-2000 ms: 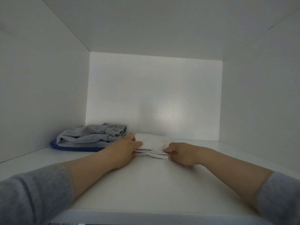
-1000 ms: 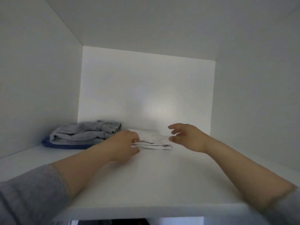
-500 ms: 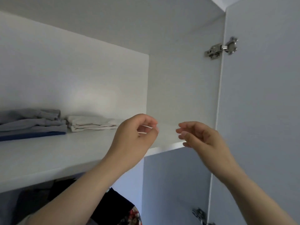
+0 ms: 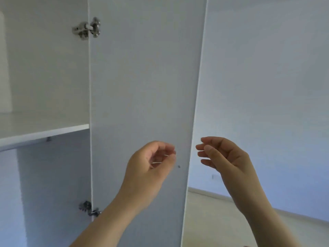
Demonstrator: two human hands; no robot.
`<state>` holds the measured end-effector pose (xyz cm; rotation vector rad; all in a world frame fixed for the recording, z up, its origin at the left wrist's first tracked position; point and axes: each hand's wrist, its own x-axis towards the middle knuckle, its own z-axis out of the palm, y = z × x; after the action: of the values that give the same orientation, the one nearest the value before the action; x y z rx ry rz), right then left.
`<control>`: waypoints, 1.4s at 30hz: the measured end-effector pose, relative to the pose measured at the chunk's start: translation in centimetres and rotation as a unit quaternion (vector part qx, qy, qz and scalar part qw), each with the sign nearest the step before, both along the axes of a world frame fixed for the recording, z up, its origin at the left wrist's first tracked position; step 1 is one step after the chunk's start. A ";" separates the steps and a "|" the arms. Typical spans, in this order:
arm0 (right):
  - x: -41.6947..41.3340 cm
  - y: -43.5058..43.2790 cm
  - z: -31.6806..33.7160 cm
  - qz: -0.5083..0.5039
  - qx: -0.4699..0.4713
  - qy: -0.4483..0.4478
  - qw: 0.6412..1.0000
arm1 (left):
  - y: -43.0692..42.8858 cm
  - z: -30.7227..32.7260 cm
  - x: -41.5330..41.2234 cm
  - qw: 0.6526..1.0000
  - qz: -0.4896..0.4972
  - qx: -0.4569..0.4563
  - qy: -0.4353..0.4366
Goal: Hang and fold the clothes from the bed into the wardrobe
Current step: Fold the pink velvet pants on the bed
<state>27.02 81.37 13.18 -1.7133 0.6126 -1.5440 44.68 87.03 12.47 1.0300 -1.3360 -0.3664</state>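
We see a plain white flat wardrobe door panel [image 4: 142,77] bearing one small dark speck [image 4: 179,166] toward five o'clock, a shiny silver metal hinge [image 4: 86,29] at eleven o'clock, a white flat shelf board [image 4: 41,129] at nine, a pale bluish-white plain wall [image 4: 267,86] at three and a cream floor [image 4: 213,220] at five.

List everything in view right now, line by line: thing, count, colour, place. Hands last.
Flat white wardrobe door: one, white, centre, standing open.
Silver metal hinges: two, silver, door's left edge, one high, one low.
White wardrobe shelf: one, white, left.
Pale wall: one, bluish white, right.
Beige floor: one, beige, lower right.
Left hand: one, before the door, loosely curled, holding nothing.
Right hand: one, right of the door's edge, loosely curled, holding nothing.
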 end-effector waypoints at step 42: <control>-39.3 -41.6 -9.0 -0.319 0.150 0.000 0.936 | -53.1 -8.9 -38.7 0.937 -0.323 0.119 -0.063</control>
<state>-12.28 39.82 4.19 -1.3402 1.4323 -1.7515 5.94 33.96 3.57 0.7910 -1.7665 -0.9890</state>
